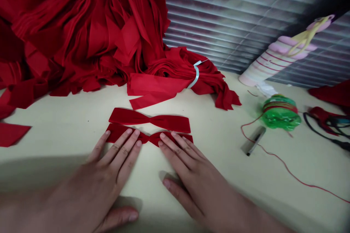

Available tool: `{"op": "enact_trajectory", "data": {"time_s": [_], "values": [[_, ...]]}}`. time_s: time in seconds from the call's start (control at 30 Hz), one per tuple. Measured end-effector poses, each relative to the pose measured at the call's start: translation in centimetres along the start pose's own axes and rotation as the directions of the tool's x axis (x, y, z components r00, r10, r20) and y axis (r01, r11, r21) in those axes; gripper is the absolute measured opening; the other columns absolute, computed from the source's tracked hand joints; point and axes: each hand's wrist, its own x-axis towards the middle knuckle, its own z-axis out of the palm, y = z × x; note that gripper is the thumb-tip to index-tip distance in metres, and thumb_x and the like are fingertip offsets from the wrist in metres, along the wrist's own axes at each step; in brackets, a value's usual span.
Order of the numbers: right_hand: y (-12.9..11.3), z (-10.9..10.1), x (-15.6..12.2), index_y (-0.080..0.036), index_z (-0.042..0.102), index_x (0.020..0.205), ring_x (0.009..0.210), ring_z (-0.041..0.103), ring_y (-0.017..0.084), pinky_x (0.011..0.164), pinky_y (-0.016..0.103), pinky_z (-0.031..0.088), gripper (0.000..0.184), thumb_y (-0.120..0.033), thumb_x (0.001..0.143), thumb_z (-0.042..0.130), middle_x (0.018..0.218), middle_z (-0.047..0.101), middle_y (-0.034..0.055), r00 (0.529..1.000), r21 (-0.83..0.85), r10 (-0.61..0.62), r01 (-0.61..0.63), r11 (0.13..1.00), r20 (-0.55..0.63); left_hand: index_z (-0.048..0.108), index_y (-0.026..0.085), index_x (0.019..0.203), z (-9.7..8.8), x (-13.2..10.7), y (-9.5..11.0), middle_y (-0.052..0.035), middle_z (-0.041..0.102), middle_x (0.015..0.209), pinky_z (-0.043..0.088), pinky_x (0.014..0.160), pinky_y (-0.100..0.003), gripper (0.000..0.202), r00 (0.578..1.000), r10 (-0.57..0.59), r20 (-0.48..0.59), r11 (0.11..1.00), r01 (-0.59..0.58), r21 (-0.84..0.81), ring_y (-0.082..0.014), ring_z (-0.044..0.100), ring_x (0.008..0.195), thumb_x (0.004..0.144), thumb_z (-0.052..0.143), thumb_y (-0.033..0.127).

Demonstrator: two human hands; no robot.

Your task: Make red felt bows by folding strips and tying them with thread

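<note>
Two dark red fabric bows lie one behind the other on the pale table, each pinched narrow at its middle. On the nearer bow (148, 138), my left hand (112, 167) rests its fingertips flat on the left half. My right hand (188, 160) has its fingers stretched over the right half of the same bow. Both thumbs are spread out to the side, away from the fabric. The farther bow (150, 119) sits just beyond the fingertips, untouched. Nothing is gripped in either hand.
A big heap of red fabric strips (82, 32) fills the back left. Beside it lies a tied bundle (175, 69). To the right are a green spool (281, 113) with red thread, a pen (256, 141), a striped cylindrical holder (273, 60) and black cables (325, 131). Window blinds (218, 11) stand behind.
</note>
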Motion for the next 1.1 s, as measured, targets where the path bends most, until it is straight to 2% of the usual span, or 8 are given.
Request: {"op": "enact_trajectory", "data": {"time_s": [0.17,0.33,0.57,0.7,0.9,1.1], "values": [[0.1,0.0,0.0,-0.01,0.022,0.142,0.138,0.009,0.024,0.11,0.043,0.027,0.059,-0.035,0.092,0.037,0.15,0.012,0.0063,0.999,-0.024,-0.028,0.028,0.999,0.015,0.028,0.015,0.141,-0.4,0.4,0.2,-0.0152,0.036,0.141,0.01,0.108,-0.046,0.085,1.0,-0.003,-0.03,1.0,0.003,0.006,-0.0313,0.038,0.127,0.077,0.036,0.07],[0.2,0.0,0.0,-0.011,0.016,0.144,0.138,0.007,0.024,0.11,0.043,0.027,0.06,-0.035,0.092,0.036,0.15,0.008,0.0057,0.999,-0.051,-0.023,0.025,0.998,0.034,0.029,0.015,0.14,-0.6,0.5,0.1,-0.0158,0.033,0.143,0.009,0.107,-0.047,0.085,1.0,0.003,-0.007,1.0,-0.003,0.005,-0.0328,0.033,0.13,0.076,0.035,0.071],[0.5,0.1,0.3,-0.011,0.015,0.144,0.138,0.006,0.023,0.11,0.043,0.026,0.06,-0.037,0.093,0.034,0.151,0.008,0.0056,0.998,-0.068,-0.033,0.036,0.997,0.054,0.036,0.015,0.137,-0.9,0.7,-0.2,-0.0159,0.035,0.142,0.007,0.107,-0.045,0.08,1.0,0.025,-0.008,1.0,-0.025,0.004,-0.0321,0.033,0.13,0.078,0.034,0.069],[0.4,0.2,0.2,-0.011,0.016,0.144,0.138,0.007,0.022,0.11,0.042,0.027,0.061,-0.035,0.092,0.037,0.151,0.01,0.0065,0.999,-0.077,-0.037,0.037,0.996,0.009,0.041,0.014,0.134,-1.2,0.6,-0.1,-0.0171,0.037,0.14,0.007,0.107,-0.045,0.078,0.999,0.039,-0.013,0.999,-0.038,0.023,-0.032,0.036,0.129,0.079,0.033,0.069],[0.2,0.2,-0.1,-0.005,0.023,0.141,0.138,0.01,0.026,0.111,0.049,0.021,0.062,-0.029,0.088,0.043,0.149,0.014,0.0116,0.99,-0.1,-0.093,0.082,0.992,-0.11,0.046,0.014,0.131,-1.2,0.6,0.2,-0.017,0.042,0.138,0.009,0.106,-0.047,0.076,0.998,0.014,-0.064,0.999,-0.011,0.048,-0.0326,0.039,0.126,0.079,0.035,0.069],[0.2,0.4,-0.1,-0.002,0.03,0.138,0.137,0.014,0.026,0.11,0.048,0.024,0.057,-0.027,0.088,0.044,0.147,0.022,0.014,0.984,-0.084,-0.108,0.097,0.992,-0.139,0.05,0.013,0.128,-1.4,0.9,0.3,-0.0174,0.045,0.134,0.014,0.106,-0.045,0.077,0.995,0.023,-0.097,0.996,-0.014,0.089,-0.0317,0.042,0.124,0.077,0.036,0.07]]}}
